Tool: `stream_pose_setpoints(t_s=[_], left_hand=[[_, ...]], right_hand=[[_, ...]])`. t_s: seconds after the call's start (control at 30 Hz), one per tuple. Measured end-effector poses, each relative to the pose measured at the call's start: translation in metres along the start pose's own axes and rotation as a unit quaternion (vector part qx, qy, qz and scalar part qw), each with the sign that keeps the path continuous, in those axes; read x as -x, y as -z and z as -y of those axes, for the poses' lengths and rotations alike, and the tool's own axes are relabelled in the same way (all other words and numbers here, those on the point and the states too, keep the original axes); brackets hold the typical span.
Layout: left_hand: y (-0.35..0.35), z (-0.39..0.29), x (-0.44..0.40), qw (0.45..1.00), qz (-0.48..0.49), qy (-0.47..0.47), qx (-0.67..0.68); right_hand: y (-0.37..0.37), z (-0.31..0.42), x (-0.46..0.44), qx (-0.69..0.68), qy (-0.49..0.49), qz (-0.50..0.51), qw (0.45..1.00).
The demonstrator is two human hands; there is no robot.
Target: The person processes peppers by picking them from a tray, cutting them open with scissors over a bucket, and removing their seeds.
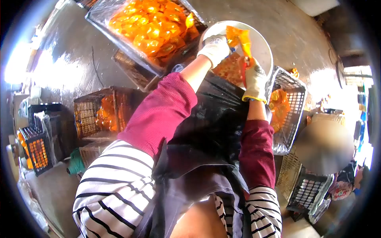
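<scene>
My left hand (215,50), in a white work glove, is closed on the edge of a shiny orange packet (237,35) over a round white bucket (266,47). My right hand (254,81), in a white glove with a yellow cuff edge, is closed round red-handled scissors (243,75). Their blades are hard to make out where they meet the lower part of the packet. Inside the bucket lies a pinkish-orange, lumpy mass (230,70), partly hidden by my hands.
A plastic-lined crate (119,39) heaped with orange packets (152,29) stands left of the bucket. To its right is a grey crate (291,93) with more orange packets (279,107). A brown crate (85,119) sits further left. Another person (327,146), blurred, is at right.
</scene>
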State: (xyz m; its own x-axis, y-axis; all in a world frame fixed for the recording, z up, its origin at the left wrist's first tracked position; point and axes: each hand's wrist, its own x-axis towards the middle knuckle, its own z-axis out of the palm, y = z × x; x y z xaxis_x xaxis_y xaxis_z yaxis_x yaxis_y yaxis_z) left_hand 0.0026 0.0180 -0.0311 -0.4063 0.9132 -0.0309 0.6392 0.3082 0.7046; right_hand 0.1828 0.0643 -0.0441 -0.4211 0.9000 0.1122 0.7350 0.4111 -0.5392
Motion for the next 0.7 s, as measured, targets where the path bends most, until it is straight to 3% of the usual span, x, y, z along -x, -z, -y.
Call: stream_pose_setpoints(t_s=[0.03,0.07,0.1,0.13,0.17,0.2,0.23,0.27,0.33,0.43,0.5,0.53,0.63,0.67,0.7], left_hand=[[0.011,-0.003,0.004,1.000,0.008,-0.010,-0.011],[0.028,-0.003,0.009,0.998,-0.036,-0.048,0.020],[0.045,-0.005,0.015,0.992,-0.078,-0.089,0.047],[0.062,-0.007,0.021,0.982,-0.118,-0.132,0.069],[0.090,-0.012,0.030,0.991,-0.103,-0.077,-0.024],[0.091,0.015,0.023,0.974,-0.221,-0.045,0.017],[0.110,0.035,0.020,0.978,-0.203,0.001,0.041],[0.128,0.046,0.026,0.969,-0.238,0.031,-0.050],[0.155,0.076,0.034,0.952,-0.244,0.086,-0.167],[0.159,0.124,0.036,0.935,-0.134,0.180,-0.276],[0.139,0.151,0.030,0.891,-0.093,0.210,-0.392],[0.128,0.164,0.020,0.884,-0.107,0.214,-0.401],[0.119,0.201,-0.013,0.932,-0.150,0.264,-0.199],[0.121,0.204,-0.012,0.921,-0.148,0.196,-0.303],[0.131,0.199,-0.008,0.931,-0.126,0.185,-0.288]], right_hand=[[0.018,0.022,0.008,-0.163,-0.142,0.066,0.974],[0.016,0.018,0.009,-0.353,-0.148,0.063,0.922],[0.015,0.011,0.005,-0.532,-0.152,0.066,0.831],[0.020,0.020,0.007,-0.550,-0.134,0.037,0.824],[0.028,0.025,0.010,-0.567,-0.118,0.006,0.815],[0.029,0.009,0.004,-0.558,-0.122,0.029,0.820],[0.032,-0.002,0.002,-0.603,-0.090,0.035,0.792],[0.035,-0.013,0.000,-0.646,-0.060,0.046,0.759],[0.044,-0.034,0.000,-0.870,-0.024,0.171,0.462],[0.048,-0.047,0.002,-0.907,-0.110,0.160,0.375],[0.044,-0.036,-0.002,-0.804,-0.134,0.017,0.580],[0.041,-0.034,-0.004,-0.812,-0.120,0.036,0.571],[0.035,-0.035,-0.011,-0.801,-0.090,0.061,0.588],[0.034,-0.031,-0.010,-0.797,-0.100,0.047,0.594],[0.037,-0.023,-0.009,-0.795,-0.119,0.037,0.593]])
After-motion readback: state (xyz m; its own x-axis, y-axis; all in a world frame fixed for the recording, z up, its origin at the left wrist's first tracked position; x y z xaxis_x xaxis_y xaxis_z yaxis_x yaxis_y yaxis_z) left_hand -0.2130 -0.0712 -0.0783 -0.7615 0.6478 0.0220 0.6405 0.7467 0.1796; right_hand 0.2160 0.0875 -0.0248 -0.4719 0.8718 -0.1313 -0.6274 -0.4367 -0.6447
